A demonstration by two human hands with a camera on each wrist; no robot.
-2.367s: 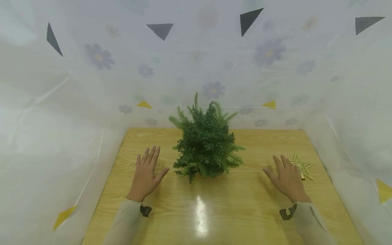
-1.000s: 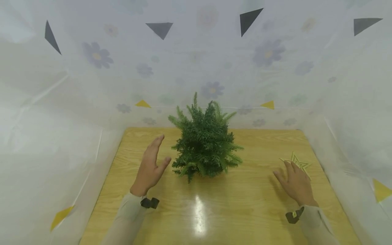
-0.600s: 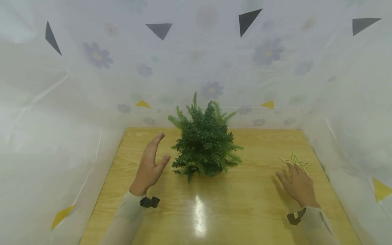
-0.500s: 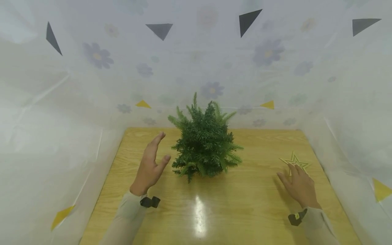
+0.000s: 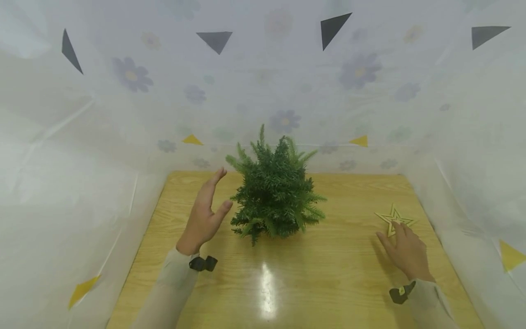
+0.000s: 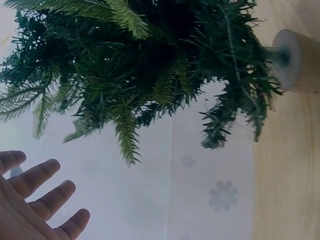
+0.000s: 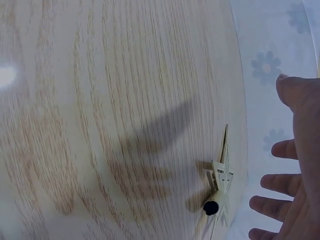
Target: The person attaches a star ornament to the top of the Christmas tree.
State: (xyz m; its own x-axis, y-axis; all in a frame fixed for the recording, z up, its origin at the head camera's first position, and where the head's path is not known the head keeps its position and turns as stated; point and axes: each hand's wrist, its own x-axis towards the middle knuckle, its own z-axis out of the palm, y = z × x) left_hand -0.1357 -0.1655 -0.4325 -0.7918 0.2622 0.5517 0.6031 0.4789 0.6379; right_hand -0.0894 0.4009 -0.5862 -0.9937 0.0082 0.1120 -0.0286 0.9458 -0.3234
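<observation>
A small artificial Christmas tree [image 5: 275,192] stands at the middle of the table, dark green with lighter sprigs. Its round wooden base [image 6: 302,62] shows in the left wrist view. Just left of the branches is my left hand [image 5: 202,221], palm facing the tree, fingers extended and thumb apart. Whether the thumb meets the needles I cannot tell. A gold star topper [image 5: 389,218] lies on the right of the table; its hollow socket [image 7: 211,206] shows in the right wrist view. My right hand [image 5: 407,251] hovers over its near side with loosely extended fingers, holding nothing.
The wood-grain table [image 5: 328,278] is enclosed by white sheeting [image 5: 263,96] printed with flowers at the back and sides. Yellow and dark triangles mark the sheeting. Black devices are strapped to both wrists, under light sleeves.
My left hand has turned from palm-down to side-on and moved closer to the tree. The right hand has shifted right and toward me, uncovering more of the star. Tree and star stay put.
</observation>
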